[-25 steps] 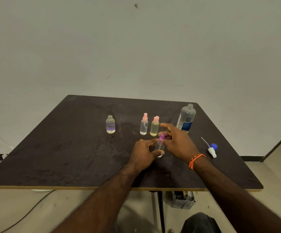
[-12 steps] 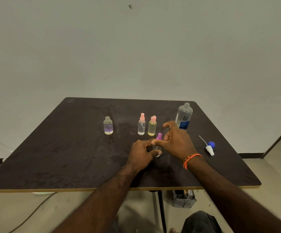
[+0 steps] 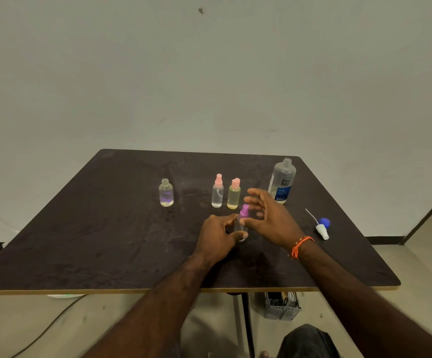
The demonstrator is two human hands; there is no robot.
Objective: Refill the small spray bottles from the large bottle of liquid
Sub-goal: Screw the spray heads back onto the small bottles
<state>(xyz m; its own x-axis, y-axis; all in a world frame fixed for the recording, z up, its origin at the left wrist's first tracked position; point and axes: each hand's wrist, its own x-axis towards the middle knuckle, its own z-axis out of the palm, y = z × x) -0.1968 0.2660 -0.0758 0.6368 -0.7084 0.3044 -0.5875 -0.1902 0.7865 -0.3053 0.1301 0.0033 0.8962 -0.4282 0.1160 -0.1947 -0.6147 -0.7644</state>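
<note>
A person's left hand (image 3: 216, 235) grips the clear body of a small spray bottle with a purple top (image 3: 243, 218) standing near the middle of a dark table (image 3: 80, 241), thumb and fingers curled around it. The right hand (image 3: 270, 218), an orange thread band (image 3: 300, 245) at its wrist, is just beside the purple top with its fingers spread wide and slightly blurred; its thumb tip lies close to the bottle's neck, though whether it touches cannot be told. Behind the hands stand two more small spray bottles side by side, one clear with a pink top (image 3: 217, 191) and one yellowish with a pink top (image 3: 233, 193). Well to their left stands a short uncapped bottle (image 3: 166, 193) holding clear liquid with a purple tint. The large bottle (image 3: 282, 181), uncapped and bearing a blue label, stands at the far right of the table. Nearer the right edge lies a loose spray pump with a blue cap (image 3: 322, 226) and thin tube
</note>
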